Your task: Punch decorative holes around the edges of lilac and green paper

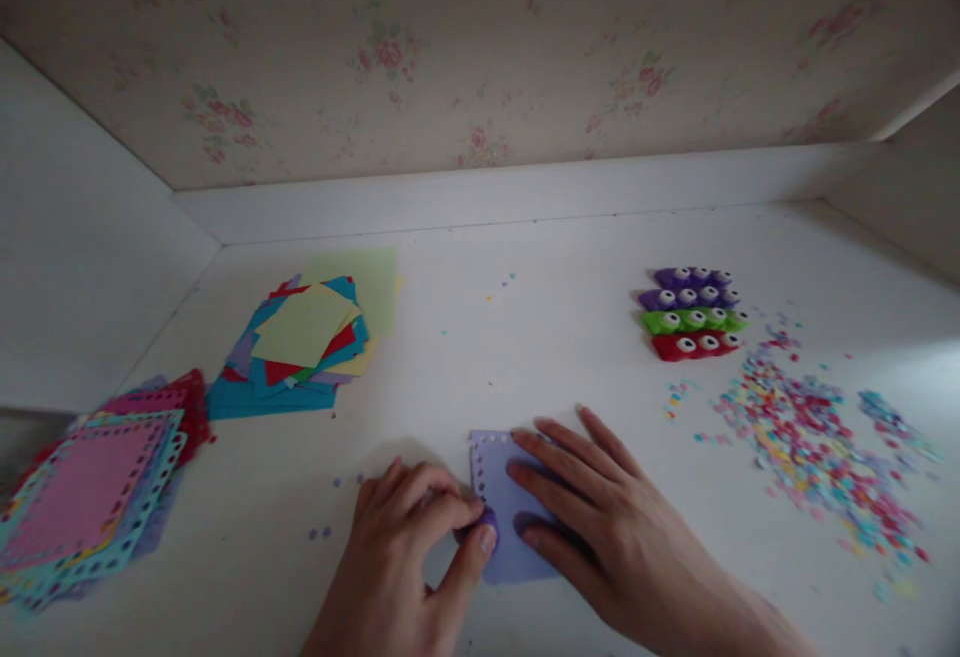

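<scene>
A: What is in the nearest fingers?

B: The left hand (pixel 412 527) pinches a small purple tool (pixel 489 531) between thumb and index finger, its other fingers curled. The tool sits at the left edge of a lilac sheet (pixel 501 482). The fingers cover too much of it to tell its long axis.

A: And the right hand (pixel 600 497)?

B: Its fingers are spread and lie on the sheet, just right of the tool, gripping nothing that I can see.

A: Which way does the sheet point?

B: Its left edge runs away from the person, past the left fingertips, the far end leaning slightly left. Holes line that edge beyond the fingertips; others line the far edge, toward the right fingers. Those cover the right part, so I can't tell which side is longer.

A: Farther out?

B: Well left of the left fingers, a pile of hole-edged sheets (pixel 82 487); right of the right fingers, scattered confetti (pixel 814 422). Beyond the left fingers, leftward, overlapping plain sheets (pixel 304 327). Beyond the right fingers, rightward, 4 rows of eyed pieces (pixel 696 319): red nearest, then green, then 2 purple. Farthest, a floral wall (pixel 480 57).
</scene>
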Demonstrator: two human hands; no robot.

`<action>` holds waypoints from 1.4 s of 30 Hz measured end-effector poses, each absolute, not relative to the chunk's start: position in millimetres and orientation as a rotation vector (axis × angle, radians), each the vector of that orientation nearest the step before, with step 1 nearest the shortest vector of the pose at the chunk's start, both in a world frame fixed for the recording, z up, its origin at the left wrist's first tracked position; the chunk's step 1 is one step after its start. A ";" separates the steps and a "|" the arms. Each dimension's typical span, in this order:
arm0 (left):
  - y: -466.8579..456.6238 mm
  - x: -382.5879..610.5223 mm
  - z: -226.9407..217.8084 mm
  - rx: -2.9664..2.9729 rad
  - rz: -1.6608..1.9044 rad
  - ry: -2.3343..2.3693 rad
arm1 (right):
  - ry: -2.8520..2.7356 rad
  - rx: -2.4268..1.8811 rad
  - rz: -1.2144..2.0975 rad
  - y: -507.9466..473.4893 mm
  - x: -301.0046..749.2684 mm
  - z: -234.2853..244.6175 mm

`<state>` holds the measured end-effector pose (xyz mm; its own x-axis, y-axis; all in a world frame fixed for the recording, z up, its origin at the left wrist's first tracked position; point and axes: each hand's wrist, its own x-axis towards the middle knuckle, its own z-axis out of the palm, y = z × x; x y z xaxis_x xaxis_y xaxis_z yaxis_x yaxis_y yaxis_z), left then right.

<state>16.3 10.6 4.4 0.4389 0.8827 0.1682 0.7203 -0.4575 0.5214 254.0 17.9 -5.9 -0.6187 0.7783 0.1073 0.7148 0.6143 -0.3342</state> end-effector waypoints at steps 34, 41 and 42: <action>7.3 -31.1 -9.3 2.491 0.759 1.395 | -2.285 -1.193 0.499 -2.4 220.1 18.7; 6.7 -41.7 -29.6 2.519 1.164 1.287 | -2.300 -0.998 0.756 -2.1 168.7 37.6; 7.4 -42.6 -29.9 2.486 1.193 1.286 | -2.290 -1.003 0.781 -0.7 166.3 38.6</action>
